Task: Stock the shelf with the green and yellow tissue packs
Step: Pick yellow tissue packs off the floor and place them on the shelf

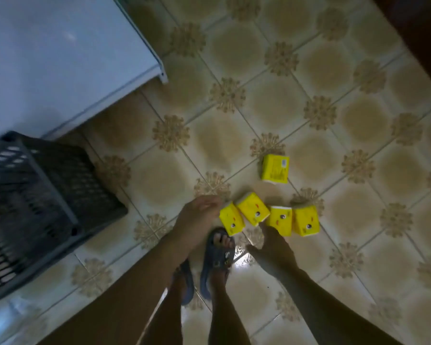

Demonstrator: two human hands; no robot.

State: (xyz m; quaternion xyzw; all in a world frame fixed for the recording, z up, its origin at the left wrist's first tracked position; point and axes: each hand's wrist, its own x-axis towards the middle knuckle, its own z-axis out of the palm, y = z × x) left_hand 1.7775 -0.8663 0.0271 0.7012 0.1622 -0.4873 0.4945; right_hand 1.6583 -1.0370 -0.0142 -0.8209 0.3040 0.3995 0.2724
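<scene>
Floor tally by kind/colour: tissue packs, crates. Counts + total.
Yellow tissue packs: 5 (four in a row, one apart)
Green ones: 0 in view
Dark crate: 1
Total: 6

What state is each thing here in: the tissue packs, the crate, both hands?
Row of four yellow tissue packs: lying on the tiled floor.
Fifth yellow tissue pack: lying apart, beyond the row.
Left hand: against the row's leftmost pack, grip unclear.
Right hand: fingers straight, touching a middle pack.
Black crate: on the floor.
</scene>
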